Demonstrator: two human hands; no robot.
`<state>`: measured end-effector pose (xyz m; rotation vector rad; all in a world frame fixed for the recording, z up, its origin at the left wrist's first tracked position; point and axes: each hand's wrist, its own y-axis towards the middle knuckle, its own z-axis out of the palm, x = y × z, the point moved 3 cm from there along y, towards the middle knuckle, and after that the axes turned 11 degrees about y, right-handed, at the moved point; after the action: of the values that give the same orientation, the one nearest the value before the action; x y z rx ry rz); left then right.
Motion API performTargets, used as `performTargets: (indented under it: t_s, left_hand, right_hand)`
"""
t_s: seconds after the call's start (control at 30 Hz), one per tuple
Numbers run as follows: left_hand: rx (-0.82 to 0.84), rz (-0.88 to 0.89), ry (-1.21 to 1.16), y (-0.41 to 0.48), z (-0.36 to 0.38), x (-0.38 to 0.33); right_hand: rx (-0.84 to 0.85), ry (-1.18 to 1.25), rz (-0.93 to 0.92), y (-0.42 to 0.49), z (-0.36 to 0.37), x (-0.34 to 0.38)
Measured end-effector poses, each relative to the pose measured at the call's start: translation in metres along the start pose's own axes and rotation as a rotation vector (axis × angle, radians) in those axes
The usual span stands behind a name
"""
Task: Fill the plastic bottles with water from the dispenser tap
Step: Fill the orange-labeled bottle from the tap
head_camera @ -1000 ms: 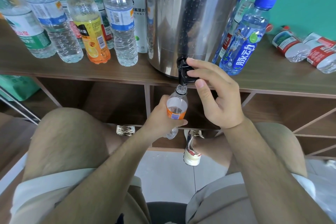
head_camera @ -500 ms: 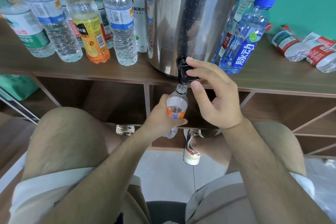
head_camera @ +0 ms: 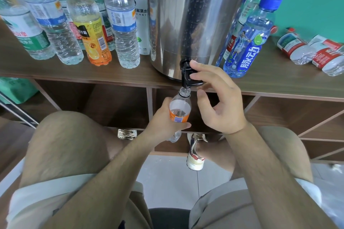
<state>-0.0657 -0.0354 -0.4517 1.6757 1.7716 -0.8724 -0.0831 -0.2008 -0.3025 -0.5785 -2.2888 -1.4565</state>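
On the wooden shelf (head_camera: 279,82) in front of us stands the steel dispenser (head_camera: 195,15), its drum beaded with droplets and overhanging the front edge. To its left is a crowd of upright capped bottles (head_camera: 121,24), among them a yellow-capped orange one (head_camera: 89,29). To its right stand a blue-capped bottle (head_camera: 251,42) and a red-capped one behind it, and further right two crumpled bottles (head_camera: 297,48) lie on their sides. None of these stands between us and the spout.

Our right hand (head_camera: 221,102) is curled at the black tap (head_camera: 188,77), with the fingers on top of its lever and the thumb below. Our left hand (head_camera: 162,126) wraps the small orange-labelled bottle (head_camera: 180,107) around its middle and holds it upright below the shelf edge. The bottle's open mouth (head_camera: 184,91) sits right under the spout.

We judge this bottle thin-walled and soft, light now but heavier as it fills, and likely slick if water runs down it. The label band seems the best place to hold it, firmly but without squeezing, since a squeeze could push water out. The narrow neck leaves little room for error under the spout. We cannot make out a stream.
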Motion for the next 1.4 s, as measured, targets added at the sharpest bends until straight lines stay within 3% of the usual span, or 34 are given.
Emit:
performTargets:
  t_s: [1.4]
  left_hand:
    - [-0.003, 0.001, 0.016, -0.0055, -0.0028, -0.0062]
  right_hand:
    - [0.003, 0.043, 0.003, -0.0019, 0.0029, -0.0063]
